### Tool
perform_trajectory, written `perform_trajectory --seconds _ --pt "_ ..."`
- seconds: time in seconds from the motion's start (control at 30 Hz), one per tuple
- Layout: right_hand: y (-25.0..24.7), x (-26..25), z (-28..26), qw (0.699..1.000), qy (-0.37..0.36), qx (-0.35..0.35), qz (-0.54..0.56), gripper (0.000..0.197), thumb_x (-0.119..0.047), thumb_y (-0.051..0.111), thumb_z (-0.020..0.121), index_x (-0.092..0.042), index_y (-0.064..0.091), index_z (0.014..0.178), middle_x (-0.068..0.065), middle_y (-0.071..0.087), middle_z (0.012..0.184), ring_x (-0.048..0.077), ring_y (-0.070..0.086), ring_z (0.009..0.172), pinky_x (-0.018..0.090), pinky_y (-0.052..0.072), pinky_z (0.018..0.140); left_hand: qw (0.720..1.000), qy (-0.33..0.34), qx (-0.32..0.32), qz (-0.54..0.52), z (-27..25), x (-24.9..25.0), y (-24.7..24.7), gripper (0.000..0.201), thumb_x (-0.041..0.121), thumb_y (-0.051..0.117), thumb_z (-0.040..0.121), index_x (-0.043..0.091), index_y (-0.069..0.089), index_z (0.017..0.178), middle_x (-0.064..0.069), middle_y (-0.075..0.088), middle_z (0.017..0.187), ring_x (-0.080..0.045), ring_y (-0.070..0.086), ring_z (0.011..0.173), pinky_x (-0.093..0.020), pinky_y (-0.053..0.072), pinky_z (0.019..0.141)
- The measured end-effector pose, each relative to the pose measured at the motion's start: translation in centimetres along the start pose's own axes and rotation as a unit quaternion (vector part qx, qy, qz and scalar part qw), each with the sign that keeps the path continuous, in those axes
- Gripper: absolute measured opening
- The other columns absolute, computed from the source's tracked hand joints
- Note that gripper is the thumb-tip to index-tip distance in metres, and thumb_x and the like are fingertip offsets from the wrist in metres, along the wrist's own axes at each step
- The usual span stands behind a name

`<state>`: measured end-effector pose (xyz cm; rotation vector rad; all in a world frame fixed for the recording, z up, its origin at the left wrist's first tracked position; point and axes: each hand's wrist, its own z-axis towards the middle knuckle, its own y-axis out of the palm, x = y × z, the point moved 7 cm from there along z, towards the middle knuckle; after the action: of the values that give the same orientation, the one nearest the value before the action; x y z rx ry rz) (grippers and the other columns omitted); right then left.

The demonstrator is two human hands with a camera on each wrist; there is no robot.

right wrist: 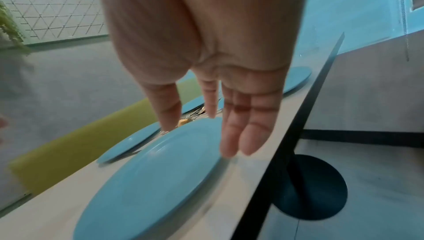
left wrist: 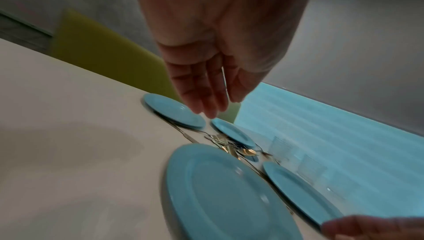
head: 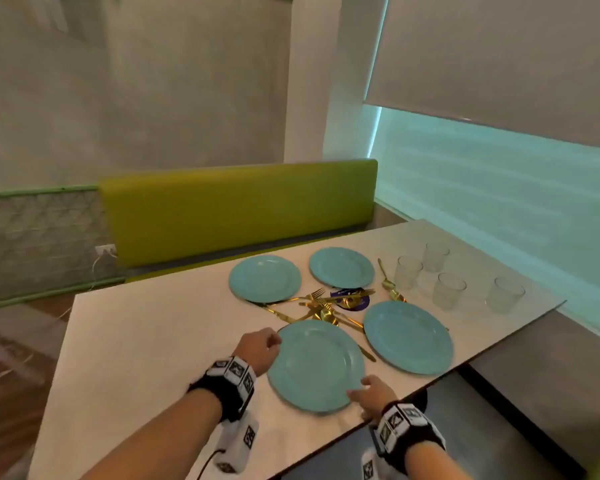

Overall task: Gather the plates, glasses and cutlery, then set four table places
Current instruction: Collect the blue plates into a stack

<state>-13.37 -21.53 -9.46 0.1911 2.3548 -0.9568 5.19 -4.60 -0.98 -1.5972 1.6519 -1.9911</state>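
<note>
The nearest blue plate (head: 316, 367) (left wrist: 218, 198) (right wrist: 149, 180) lies flat on the white table (head: 146, 341). My left hand (head: 258, 348) (left wrist: 221, 107) hovers at its left rim with relaxed fingers, holding nothing. At the plate's near right rim, by the table edge, my right hand (head: 369, 393) (right wrist: 206, 131) has straight fingers. Three more blue plates (head: 264, 278) (head: 341, 267) (head: 408, 337) surround a heap of gold cutlery (head: 326, 306). Several clear glasses (head: 450, 289) stand to the right.
A dark purple round item (head: 352, 301) lies under the cutlery. A green bench back (head: 239, 209) runs behind the table. The table's near edge drops to a black pedestal foot (right wrist: 316, 187). Bare tabletop stretches to the left.
</note>
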Motion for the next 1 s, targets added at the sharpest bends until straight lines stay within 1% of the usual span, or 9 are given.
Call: perform_trajectory --seconds 0.1,0.17,0.33,0.47,0.6,0.73,0.8,0.87,1.0 --pt "0.6 -0.8 1.5 0.999 0.038 0.018 0.035 0.061 -0.022 0.067 0.083 -0.001 0.041 0.134 0.018 0.057 0.125 0.029 0.061 0.101 0.037 0.054 0.086 0.998 -0.059 0.023 -0.030 1.2 -1.7 -1.2 0.027 0.016 0.055 0.090 0.010 0.064 0.114 -0.009 0.067 0.117 -0.023 0.060 0.111 -0.022 0.041 0.092" --pt "1.0 -1.0 2.0 0.996 0.065 0.025 0.047 0.058 -0.020 0.065 0.085 0.002 0.043 0.134 0.020 0.057 0.127 0.034 0.058 0.113 0.039 0.051 0.095 0.995 -0.083 0.026 -0.044 1.7 -2.7 -1.8 0.026 0.018 0.055 0.090 0.011 0.064 0.114 -0.009 0.066 0.118 -0.025 0.062 0.110 -0.024 0.042 0.092" --pt "2.1 -1.1 2.7 0.996 0.088 0.010 0.017 0.051 -0.022 0.053 0.095 0.002 0.041 0.137 0.016 0.047 0.141 0.030 0.048 0.128 0.033 0.041 0.105 0.992 -0.114 0.023 -0.046 2.2 -4.8 -1.8 0.028 0.020 0.055 0.090 0.010 0.063 0.115 -0.009 0.065 0.121 -0.026 0.061 0.113 -0.028 0.044 0.098" --pt "3.2 -0.4 3.9 0.991 0.084 -0.001 0.100 0.044 -0.021 0.056 0.091 0.000 0.051 0.130 0.018 0.053 0.135 0.030 0.055 0.121 0.035 0.049 0.095 0.990 -0.133 0.004 -0.053 2.5 -5.9 -1.2 0.028 0.020 0.055 0.090 0.010 0.062 0.115 -0.009 0.064 0.123 -0.028 0.061 0.114 -0.033 0.045 0.100" --pt "2.4 -1.1 2.9 0.990 0.078 0.042 0.109 0.044 -0.022 0.036 0.102 -0.001 0.037 0.141 0.018 0.042 0.145 0.030 0.045 0.131 0.030 0.040 0.103 0.989 -0.141 -0.003 -0.046 2.9 -6.7 -0.3 0.029 0.019 0.057 0.089 0.008 0.063 0.115 -0.011 0.064 0.123 -0.029 0.060 0.114 -0.034 0.047 0.099" --pt "2.0 -1.6 2.5 0.987 0.033 0.030 0.156 0.040 -0.022 0.036 0.101 0.006 0.054 0.122 0.028 0.062 0.108 0.032 0.061 0.085 0.029 0.046 0.069 0.988 -0.151 -0.006 -0.039 3.4 -6.6 0.2 0.029 0.019 0.057 0.089 0.008 0.062 0.116 -0.011 0.063 0.125 -0.029 0.059 0.116 -0.034 0.046 0.100" --pt "1.0 -2.1 2.0 0.982 0.032 0.037 0.182 0.031 -0.023 0.038 0.100 -0.003 0.058 0.089 0.014 0.056 0.074 0.024 0.051 0.060 0.029 0.045 0.062 0.987 -0.158 -0.008 -0.043 3.8 -5.9 0.4 0.031 0.021 0.056 0.090 0.009 0.061 0.117 -0.010 0.062 0.126 -0.029 0.059 0.115 -0.031 0.045 0.100" --pt "-0.4 -2.5 1.7 0.977 0.027 0.049 0.203 0.036 -0.022 0.038 0.101 -0.012 0.045 0.067 0.006 0.047 0.064 0.019 0.047 0.053 0.029 0.045 0.060 0.985 -0.165 -0.003 -0.048 4.1 -5.0 0.6 0.034 0.023 0.055 0.091 0.008 0.058 0.121 -0.011 0.059 0.129 -0.029 0.056 0.119 -0.030 0.042 0.100" --pt "-4.0 -3.3 1.2 0.964 0.026 0.047 0.262 0.036 -0.021 0.039 0.100 -0.009 0.040 0.066 0.009 0.040 0.059 0.020 0.040 0.049 0.025 0.038 0.050 0.979 -0.184 -0.009 -0.088 4.9 -2.9 0.9 0.047 0.033 0.050 0.094 0.004 0.049 0.131 -0.015 0.053 0.136 -0.032 0.049 0.125 -0.031 0.040 0.100"
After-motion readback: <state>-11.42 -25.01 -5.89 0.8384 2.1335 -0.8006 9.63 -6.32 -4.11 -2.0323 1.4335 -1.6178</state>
